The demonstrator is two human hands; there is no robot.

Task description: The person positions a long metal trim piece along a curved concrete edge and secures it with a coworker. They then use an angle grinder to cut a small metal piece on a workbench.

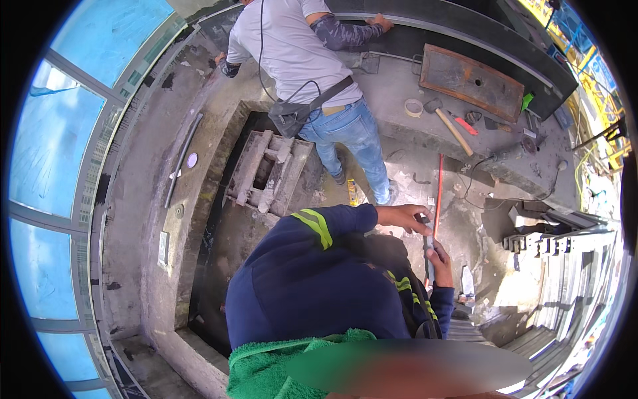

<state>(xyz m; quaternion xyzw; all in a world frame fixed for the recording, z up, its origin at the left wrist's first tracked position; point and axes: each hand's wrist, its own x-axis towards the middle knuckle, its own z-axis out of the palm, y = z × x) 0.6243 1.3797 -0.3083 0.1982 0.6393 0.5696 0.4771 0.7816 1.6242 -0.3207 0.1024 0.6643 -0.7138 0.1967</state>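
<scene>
Dusty concrete floor [405, 100], rusty steel plate [470, 81] near its far edge, wooden-handled hammer [452, 128] beside tape roll [414, 107], grey block [266, 171] in the pit

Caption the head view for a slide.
Both hands, left hand and right hand, grip a thin grey bar above a concrete floor.
</scene>
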